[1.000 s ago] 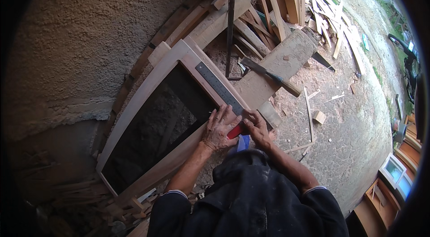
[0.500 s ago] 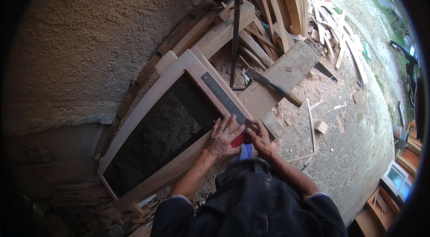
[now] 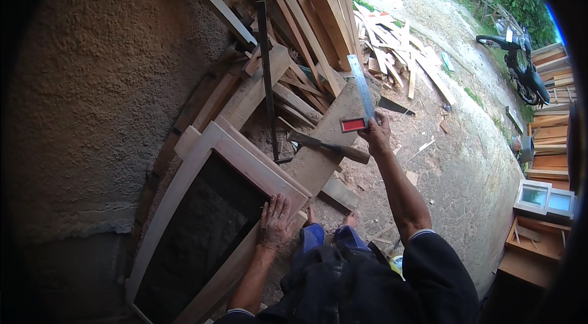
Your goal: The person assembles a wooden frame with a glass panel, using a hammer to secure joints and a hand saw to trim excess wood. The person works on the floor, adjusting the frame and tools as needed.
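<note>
My right hand [image 3: 378, 135] grips a try square [image 3: 362, 87] by its red-centred stock, lifted beyond the frame, its metal blade pointing away from me. My left hand [image 3: 277, 224] lies flat with fingers stretched on the near right corner of a pale wooden frame [image 3: 254, 171]. One long side of the frame is curved, and its middle is open and dark. A chisel-like tool [image 3: 351, 152] with a wooden handle rests across a thick dusty beam [image 3: 321, 125], below the raised square.
A dark metal bar [image 3: 267, 79] stands just past the frame. A saw blade [image 3: 396, 106] juts from the beam's right side. Curved boards [image 3: 334, 24] lean at the back, near a heap of offcuts [image 3: 404, 48]. A rough wall [image 3: 128, 79] borders the left; a motorbike [image 3: 527, 73] stands far right.
My right hand has lifted the try square off the frame and carried it forward and right. My left hand stays on the frame, its fingers now flat. The view has shifted right.
</note>
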Tool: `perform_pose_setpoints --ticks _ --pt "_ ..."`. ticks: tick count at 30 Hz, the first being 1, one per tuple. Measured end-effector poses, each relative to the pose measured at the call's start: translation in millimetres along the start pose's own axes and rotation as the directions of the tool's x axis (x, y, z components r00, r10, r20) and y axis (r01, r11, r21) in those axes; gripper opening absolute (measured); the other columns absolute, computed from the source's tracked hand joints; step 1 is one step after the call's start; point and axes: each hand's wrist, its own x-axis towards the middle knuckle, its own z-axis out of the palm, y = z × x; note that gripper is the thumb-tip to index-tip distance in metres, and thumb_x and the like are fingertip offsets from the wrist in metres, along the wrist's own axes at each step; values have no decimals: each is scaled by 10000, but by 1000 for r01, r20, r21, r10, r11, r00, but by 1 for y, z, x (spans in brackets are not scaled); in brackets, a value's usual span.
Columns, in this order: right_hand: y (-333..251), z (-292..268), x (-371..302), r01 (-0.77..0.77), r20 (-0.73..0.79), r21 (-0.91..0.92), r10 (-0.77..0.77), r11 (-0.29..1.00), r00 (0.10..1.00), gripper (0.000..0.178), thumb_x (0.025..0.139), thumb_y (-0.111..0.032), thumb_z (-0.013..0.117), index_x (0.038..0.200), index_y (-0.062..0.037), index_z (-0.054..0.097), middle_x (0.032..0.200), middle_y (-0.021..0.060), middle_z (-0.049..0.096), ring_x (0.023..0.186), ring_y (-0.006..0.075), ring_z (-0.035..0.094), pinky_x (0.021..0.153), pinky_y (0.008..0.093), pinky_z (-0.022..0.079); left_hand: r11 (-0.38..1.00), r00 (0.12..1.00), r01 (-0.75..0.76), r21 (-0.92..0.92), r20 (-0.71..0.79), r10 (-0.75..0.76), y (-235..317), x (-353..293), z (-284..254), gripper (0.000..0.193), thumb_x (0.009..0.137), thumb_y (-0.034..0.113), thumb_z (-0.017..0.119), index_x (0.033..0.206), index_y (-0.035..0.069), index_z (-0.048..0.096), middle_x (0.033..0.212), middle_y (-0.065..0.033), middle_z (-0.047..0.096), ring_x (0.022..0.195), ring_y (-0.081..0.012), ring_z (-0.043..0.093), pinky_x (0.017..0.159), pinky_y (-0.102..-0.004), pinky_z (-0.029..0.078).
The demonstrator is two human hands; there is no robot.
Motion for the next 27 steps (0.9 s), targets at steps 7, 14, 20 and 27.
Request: perform_pose_setpoints --ticks 7,14,20,27 --pt "29 -7 64 64 -131 -257 -101 964 986 333 1005 -119 576 1326 -53 521 1165 128 648 845 198 680 546 324 571 997 1000 -3 -71 -28 1 -3 -2 -1 782 902 343 684 1556 30 390 1628 -211 334 1528 -375 282 1239 -533 227" --pt "40 -21 102 38 -177 -641 -196 767 965 471 952 -227 675 1387 -92 555 1183 164 654 956 255 688 691 371 596 997 1000 24 -79 -17 -25 0 -1 -3 742 908 345 675 1541 50 426 1616 -182 373 1530 -334 296 1241 -507 238" --pt "13 14 37 211 39 -949 -573 236 819 577 882 -337 738 1396 -137 570 1253 144 592 1185 350 571 1022 459 453 991 999 9 -132 -47 -15 -1 -1 -5 740 894 346 688 1528 50 450 1615 -180 377 1527 -331 303 1238 -510 242" --pt "18 29 -86 738 768 -624 -29 -257 639 491 874 -284 724 1325 -150 586 1191 114 595 1130 307 590 927 461 468 990 999 20 -139 -26 -23 -2 0 -5 733 893 343 685 1523 47 458 1614 -194 374 1517 -343 321 1228 -526 258"
